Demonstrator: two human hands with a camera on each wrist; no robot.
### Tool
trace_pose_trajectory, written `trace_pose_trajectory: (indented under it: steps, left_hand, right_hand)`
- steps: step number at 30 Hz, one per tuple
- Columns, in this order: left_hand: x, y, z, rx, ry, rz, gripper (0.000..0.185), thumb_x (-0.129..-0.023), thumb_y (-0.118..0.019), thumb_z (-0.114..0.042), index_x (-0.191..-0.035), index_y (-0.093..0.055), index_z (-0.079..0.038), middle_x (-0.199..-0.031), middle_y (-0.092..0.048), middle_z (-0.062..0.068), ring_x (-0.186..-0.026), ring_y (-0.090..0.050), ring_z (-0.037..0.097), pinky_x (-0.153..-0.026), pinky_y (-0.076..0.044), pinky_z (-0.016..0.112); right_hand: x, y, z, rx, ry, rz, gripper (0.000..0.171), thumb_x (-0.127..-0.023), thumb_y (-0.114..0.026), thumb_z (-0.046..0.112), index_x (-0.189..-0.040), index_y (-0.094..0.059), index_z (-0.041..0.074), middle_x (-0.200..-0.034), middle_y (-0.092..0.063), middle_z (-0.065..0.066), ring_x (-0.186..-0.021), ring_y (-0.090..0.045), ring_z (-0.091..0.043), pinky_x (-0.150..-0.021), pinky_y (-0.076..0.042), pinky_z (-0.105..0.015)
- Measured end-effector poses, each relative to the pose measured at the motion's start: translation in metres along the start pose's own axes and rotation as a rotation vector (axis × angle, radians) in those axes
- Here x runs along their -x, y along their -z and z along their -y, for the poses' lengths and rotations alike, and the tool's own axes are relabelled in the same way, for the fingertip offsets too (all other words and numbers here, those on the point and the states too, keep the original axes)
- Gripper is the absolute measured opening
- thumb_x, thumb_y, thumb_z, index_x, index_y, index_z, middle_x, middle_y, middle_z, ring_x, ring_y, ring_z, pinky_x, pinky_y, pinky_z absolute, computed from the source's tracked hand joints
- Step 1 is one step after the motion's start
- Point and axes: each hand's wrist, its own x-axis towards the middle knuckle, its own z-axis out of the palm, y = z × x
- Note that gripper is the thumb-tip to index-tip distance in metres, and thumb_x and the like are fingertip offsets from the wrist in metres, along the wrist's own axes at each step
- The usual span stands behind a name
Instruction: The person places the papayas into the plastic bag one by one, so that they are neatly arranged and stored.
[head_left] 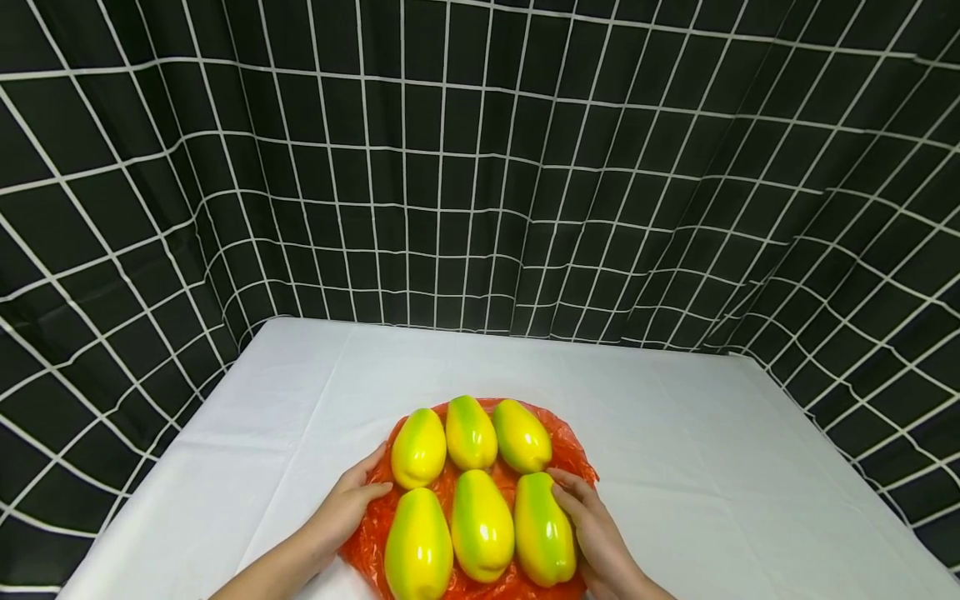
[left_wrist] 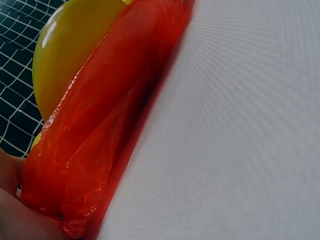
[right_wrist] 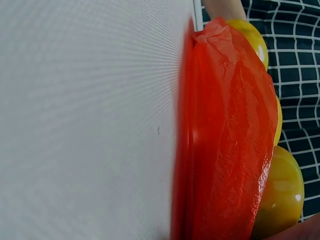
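Note:
Several yellow-green papayas (head_left: 483,527) lie in two rows on a crumpled red plastic bag (head_left: 438,482), whose edge spreads out around them. At the bag's left side, my left hand (head_left: 349,502) grips the edge, thumb lying over the red film. On the opposite side my right hand (head_left: 594,533) holds the bag's edge, with its thumb against the front right papaya (head_left: 542,533). In the left wrist view the red film (left_wrist: 100,120) bulges up beside a papaya (left_wrist: 70,50). The right wrist view shows the bag's side (right_wrist: 230,135) standing above the cloth.
A white cloth (head_left: 720,467) with faint creases covers the table. Dark curtains with a white grid (head_left: 465,183) enclose the back and both sides. The bag sits near the table's front edge, around the middle.

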Motion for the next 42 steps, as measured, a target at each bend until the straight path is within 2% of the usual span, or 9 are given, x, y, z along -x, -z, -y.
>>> trace_pose_trajectory:
  steps: [9, 14, 20, 27, 31, 34, 37, 39, 42]
  left_hand:
    - [0.001, 0.001, -0.001, -0.005, -0.005, -0.006, 0.064, -0.091, -0.047, -0.012, -0.148, -0.020, -0.007, -0.156, -0.013, 0.013, -0.143, -0.005, 0.037, -0.114, -0.005, 0.057]
    - [0.001, 0.001, 0.000, 0.003, -0.001, -0.005, 0.063, -0.091, -0.047, -0.012, -0.148, -0.021, -0.007, -0.156, -0.014, 0.013, -0.143, -0.006, 0.037, -0.114, -0.007, 0.057]
    - [0.001, 0.000, 0.000, 0.010, 0.000, -0.001, 0.063, -0.091, -0.047, -0.012, -0.148, -0.021, -0.008, -0.156, -0.015, 0.013, -0.143, -0.007, 0.036, -0.114, -0.008, 0.056]
    - [0.001, 0.000, -0.001, -0.005, -0.001, -0.003, 0.064, -0.091, -0.048, -0.014, -0.149, -0.020, -0.007, -0.156, -0.014, 0.013, -0.143, -0.006, 0.037, -0.114, -0.006, 0.057]
    - [0.000, 0.003, -0.001, -0.036, -0.009, -0.004, 0.067, -0.090, -0.052, -0.017, -0.149, -0.021, -0.007, -0.156, -0.015, 0.013, -0.143, -0.008, 0.037, -0.113, -0.008, 0.058]
    - [0.000, 0.007, -0.005, -0.110, -0.011, -0.006, 0.072, -0.089, -0.055, -0.023, -0.149, -0.019, -0.008, -0.155, -0.016, 0.015, -0.142, -0.011, 0.038, -0.112, -0.012, 0.060]
    - [-0.002, 0.014, -0.017, -0.263, -0.058, -0.017, 0.079, -0.089, -0.056, -0.031, -0.150, -0.013, -0.007, -0.156, -0.011, 0.018, -0.143, -0.010, 0.039, -0.113, -0.010, 0.060]
    - [-0.005, 0.020, -0.031, -0.414, -0.126, -0.047, 0.081, -0.090, -0.055, -0.034, -0.150, -0.009, -0.006, -0.156, -0.007, 0.019, -0.143, -0.005, 0.039, -0.114, -0.005, 0.059]
    - [-0.015, 0.024, -0.060, -0.733, -0.311, -0.169, 0.086, -0.088, -0.055, -0.044, -0.150, -0.010, -0.004, -0.156, -0.003, 0.020, -0.144, 0.000, 0.040, -0.114, 0.003, 0.060]
  right_hand:
    - [0.000, -0.001, 0.003, -0.006, -0.017, 0.010, 0.052, -0.098, -0.038, 0.036, -0.139, -0.033, 0.004, -0.133, -0.038, -0.015, -0.106, -0.049, -0.021, -0.088, -0.044, -0.030]
    - [0.000, -0.004, 0.004, 0.035, -0.017, -0.011, 0.059, -0.094, -0.046, 0.034, -0.141, -0.027, 0.003, -0.141, -0.029, -0.022, -0.117, -0.042, -0.030, -0.094, -0.041, -0.039]
    - [0.004, -0.004, 0.007, 0.062, 0.026, -0.026, 0.060, -0.092, -0.049, 0.026, -0.141, -0.024, 0.002, -0.146, -0.027, -0.024, -0.128, -0.034, -0.035, -0.105, -0.034, -0.049]
    - [0.007, -0.002, 0.011, 0.080, 0.077, -0.015, 0.055, -0.093, -0.047, 0.022, -0.140, -0.028, 0.001, -0.146, -0.031, -0.023, -0.133, -0.031, -0.036, -0.111, -0.025, -0.056]
    - [0.011, -0.003, 0.016, 0.133, 0.115, 0.010, 0.054, -0.092, -0.049, 0.022, -0.139, -0.030, 0.003, -0.147, -0.031, -0.021, -0.135, -0.028, -0.036, -0.111, -0.022, -0.058]
    - [0.012, -0.004, 0.025, 0.200, 0.148, 0.025, 0.053, -0.090, -0.053, 0.022, -0.137, -0.033, 0.007, -0.146, -0.034, -0.017, -0.136, -0.029, -0.034, -0.111, -0.025, -0.057]
    - [0.010, -0.002, 0.042, 0.304, 0.207, 0.051, 0.054, -0.089, -0.056, 0.023, -0.137, -0.034, 0.012, -0.146, -0.034, -0.014, -0.135, -0.031, -0.035, -0.109, -0.029, -0.058]
    - [0.004, 0.001, 0.058, 0.443, 0.291, 0.069, 0.059, -0.089, -0.057, 0.027, -0.141, -0.031, 0.015, -0.150, -0.030, -0.013, -0.137, -0.028, -0.037, -0.107, -0.028, -0.062]
    - [-0.010, 0.005, 0.080, 0.759, 0.520, 0.031, 0.073, -0.087, -0.060, 0.038, -0.147, -0.023, 0.019, -0.155, -0.018, -0.014, -0.141, -0.017, -0.039, -0.108, -0.020, -0.066]
